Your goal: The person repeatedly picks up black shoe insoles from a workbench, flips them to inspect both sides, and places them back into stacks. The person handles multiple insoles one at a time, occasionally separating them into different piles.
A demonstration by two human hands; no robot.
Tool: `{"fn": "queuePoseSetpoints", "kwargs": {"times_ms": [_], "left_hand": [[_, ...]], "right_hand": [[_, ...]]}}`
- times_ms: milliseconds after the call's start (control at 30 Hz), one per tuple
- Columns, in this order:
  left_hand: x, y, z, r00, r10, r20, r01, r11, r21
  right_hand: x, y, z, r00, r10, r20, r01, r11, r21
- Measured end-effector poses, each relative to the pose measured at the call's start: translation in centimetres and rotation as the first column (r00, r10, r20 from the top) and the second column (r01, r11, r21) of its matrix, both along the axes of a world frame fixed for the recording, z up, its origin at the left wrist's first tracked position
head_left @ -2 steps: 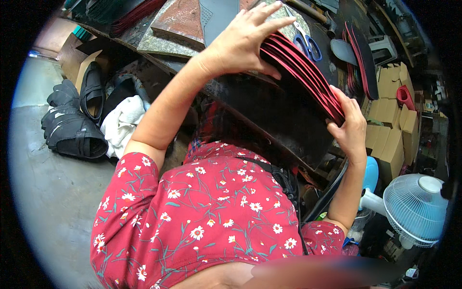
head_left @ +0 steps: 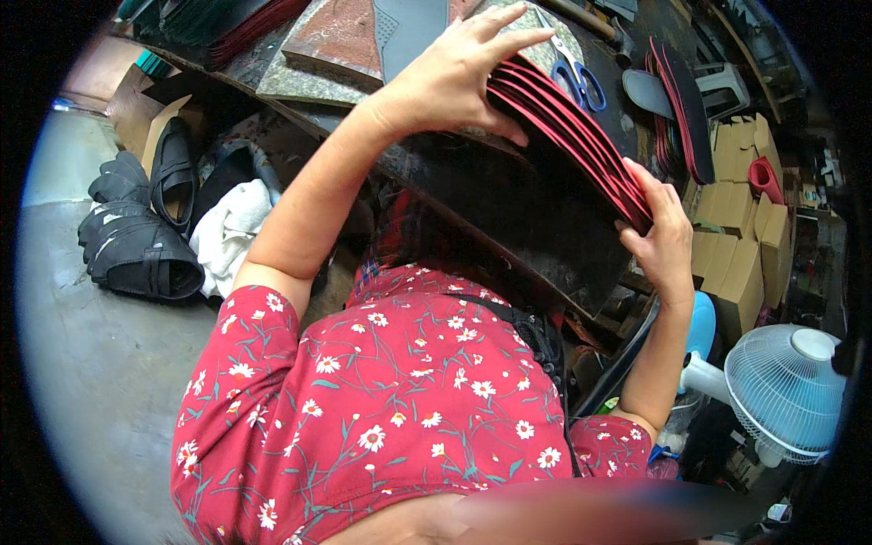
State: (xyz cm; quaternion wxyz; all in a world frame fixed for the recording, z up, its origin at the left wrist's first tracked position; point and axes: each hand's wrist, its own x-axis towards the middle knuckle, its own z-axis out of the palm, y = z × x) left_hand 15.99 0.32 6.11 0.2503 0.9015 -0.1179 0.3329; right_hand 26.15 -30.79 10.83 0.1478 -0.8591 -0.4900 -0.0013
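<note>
A stack of several thin black insoles with red edges stands fanned on its side over the dark bench. My left hand curves round the stack's far-left end, thumb below and fingers stretched over the top. At the near-right end, my right hand grips the insoles between thumb and fingers. Just beyond the stack lies a pair of scissors with blue handles. Behind my left hand, a grey sole-shaped piece rests on a reddish-brown board.
A hammer lies at the back. More red-edged insoles stand on the right, near cardboard boxes. A blue-and-white fan is at my right. Black shoes and a white cloth sit low on the left.
</note>
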Motion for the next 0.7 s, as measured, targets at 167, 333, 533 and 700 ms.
{"fn": "queuePoseSetpoints", "kwargs": {"times_ms": [167, 333, 533, 700], "left_hand": [[1.5, 0.0, -1.6, 0.917, -0.358, -0.175, 0.239, 0.846, -0.477], [1.9, -1.6, -2.4, 0.919, -0.39, -0.058, 0.255, 0.7, -0.667], [2.5, -1.8, -1.1, 0.941, -0.326, -0.088, 0.141, 0.615, -0.776], [1.8, -1.3, 1.0, 0.893, -0.387, -0.229, 0.169, 0.761, -0.627]], "right_hand": [[2.0, -2.0, -2.2, 0.996, -0.085, -0.039, 0.089, 0.989, 0.122], [2.5, -2.8, -4.4, 0.9, -0.088, -0.427, 0.232, 0.925, 0.3], [2.6, -2.4, -3.6, 0.947, -0.203, 0.247, 0.205, 0.979, 0.017], [2.6, -1.6, -3.2, 0.943, -0.197, -0.268, 0.251, 0.95, 0.185]]}}
